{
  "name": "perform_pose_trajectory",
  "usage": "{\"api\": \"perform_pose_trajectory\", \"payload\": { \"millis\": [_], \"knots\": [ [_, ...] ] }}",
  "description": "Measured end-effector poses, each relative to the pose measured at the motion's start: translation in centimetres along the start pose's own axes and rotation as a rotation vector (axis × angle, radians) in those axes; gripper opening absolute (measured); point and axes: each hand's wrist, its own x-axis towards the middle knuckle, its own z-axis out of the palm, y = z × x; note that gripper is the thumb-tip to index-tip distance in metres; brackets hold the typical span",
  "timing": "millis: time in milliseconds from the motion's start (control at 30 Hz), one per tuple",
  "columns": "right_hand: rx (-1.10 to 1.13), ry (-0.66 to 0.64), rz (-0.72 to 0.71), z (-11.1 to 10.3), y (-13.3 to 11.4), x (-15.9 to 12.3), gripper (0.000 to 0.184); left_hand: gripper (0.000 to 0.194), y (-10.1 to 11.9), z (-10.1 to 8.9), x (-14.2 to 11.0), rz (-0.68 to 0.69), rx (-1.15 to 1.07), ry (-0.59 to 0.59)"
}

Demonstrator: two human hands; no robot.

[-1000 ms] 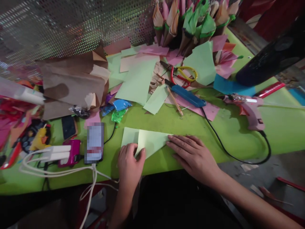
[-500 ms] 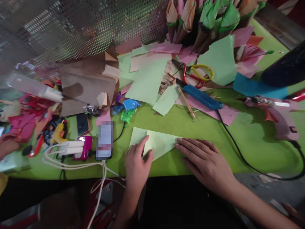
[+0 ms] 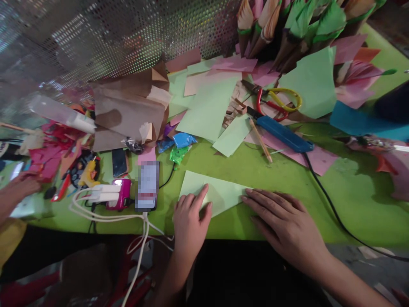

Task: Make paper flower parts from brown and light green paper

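Observation:
A pale green sheet of paper point(image 3: 225, 192), folded into a tapering shape, lies on the green tabletop in front of me. My left hand point(image 3: 193, 215) rests on its wide left part, index finger stretched out and thumb apart. Flat over the narrow right tip lie the extended fingers of my right hand point(image 3: 283, 221). Both hands press on the paper without grasping it. Its lower left part is hidden under my left hand.
Behind the paper lie a blue hot knife-like tool point(image 3: 284, 134), scissors point(image 3: 277, 102), a pencil point(image 3: 260, 140) and green sheets point(image 3: 207, 106). A glue gun point(image 3: 386, 160) sits right. A phone point(image 3: 147, 185), cables and a pink charger point(image 3: 123, 194) stand left, near another person's hand point(image 3: 25, 185).
The view has turned left, so the table's things appear farther right and more of the other person's arm shows. My hands stay on the paper in nearly the same pose.

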Motion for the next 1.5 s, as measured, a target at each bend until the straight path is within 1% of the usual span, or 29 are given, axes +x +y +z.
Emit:
{"api": "perform_pose_trajectory", "payload": {
  "millis": [167, 333, 400, 467, 533, 667, 767, 833, 967, 1067, 1167, 1233, 1333, 1400, 1500],
  "knots": [
    [0.002, 0.006, 0.010, -0.1, -0.1, 0.1, 0.034, 0.045, -0.2, 0.0, 0.0, 0.055, 0.081, 0.002],
    [0.003, -0.004, 0.022, -0.1, -0.3, 0.2, 0.033, 0.041, 0.1, -0.1, 0.0, 0.092, 0.173, 0.087],
    [-0.009, -0.007, 0.028, -0.1, -0.4, 0.2, 0.033, 0.037, 0.3, 0.1, 0.1, 0.161, 0.154, 0.100],
    [-0.026, -0.009, 0.035, -0.1, -0.5, 0.2, 0.033, 0.037, 0.6, 0.2, 0.1, 0.252, 0.107, 0.073],
    [-0.041, -0.010, 0.040, -0.1, -0.5, 0.3, 0.033, 0.040, 1.0, 0.2, 0.0, 0.310, 0.076, 0.031],
    [-0.061, -0.014, 0.037, -0.1, -0.7, 0.3, 0.033, 0.043, 1.8, 0.1, -0.9, 0.296, 0.089, -0.048],
    [-0.069, -0.021, 0.038, -0.1, -0.9, 0.4, 0.034, 0.059, 2.1, 0.1, -1.8, 0.318, 0.105, -0.104],
    [-0.066, -0.030, 0.048, -0.1, -1.0, 0.3, 0.035, 0.065, 2.2, 0.3, -2.2, 0.332, 0.116, -0.120],
    [-0.028, -0.036, 0.054, -0.1, -0.5, 0.2, 0.041, 0.067, 2.3, 0.9, -2.5, 0.315, 0.125, -0.112],
    [0.037, -0.001, 0.040, -0.4, 0.0, 0.0, 0.045, 0.066, 2.4, 1.3, -2.6, 0.291, 0.124, -0.092],
    [0.031, 0.037, 0.030, -0.6, -0.4, -0.1, 0.047, 0.064, 2.4, 1.5, -2.7, 0.279, 0.116, -0.071],
    [0.006, 0.008, -0.005, -0.5, -1.4, -0.2, 0.048, 0.061, 2.2, 1.7, -2.7, 0.282, 0.110, -0.065],
    [0.018, -0.090, -0.059, 0.1, -2.9, -0.2, 0.047, 0.054, 2.0, 1.8, -2.7, 0.298, 0.101, -0.070],
    [0.020, -0.132, -0.040, 0.3, -3.3, -0.2, 0.047, 0.053, 1.9, 1.8, -2.7, 0.312, 0.099, -0.068],
    [-0.010, -0.134, 0.050, 0.2, -2.6, -0.3, 0.046, 0.060, 1.8, 1.8, -2.6, 0.325, 0.097, -0.047]
  ]
}}
